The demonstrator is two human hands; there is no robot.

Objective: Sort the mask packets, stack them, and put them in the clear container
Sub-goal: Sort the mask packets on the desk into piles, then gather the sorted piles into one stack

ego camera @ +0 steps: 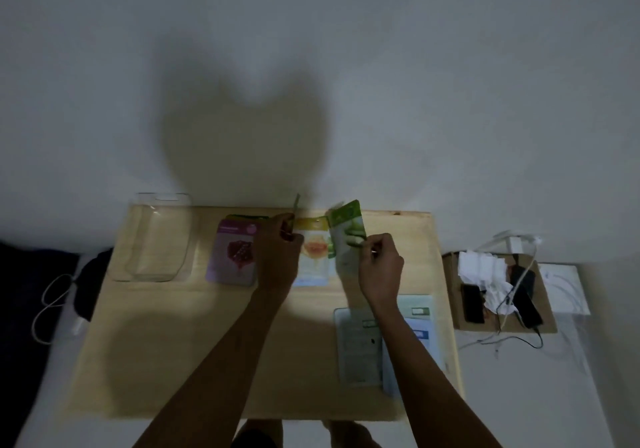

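**Two packets in hand above the table**

My right hand [379,267] is pinched shut on a green packet [348,236], holding it upright and a little tilted over the far side of the wooden table [194,350]. My left hand [277,257] is closed round a thin packet [296,205] that I see edge-on, its top sticking up past my fingers; its colour is hard to make out in the dim light.

Between my hands a yellow packet [313,250] lies flat on the table, partly behind the green one. To the left of my left hand lies a purple packet [233,257] on top of a small pile, with other edges showing at its far end. Further left, at the table's far left corner, sits the clear container [156,239], lying flat with nothing in it that I can see.

Near my right forearm, at the table's right edge, are more packets [360,347], pale green and blue, overlapping one another.

Beyond the table on the right is a cardboard box [498,295] holding white paper, dark devices and cables. On the left a white cable [52,305] loops on the floor beside a dark cloth.
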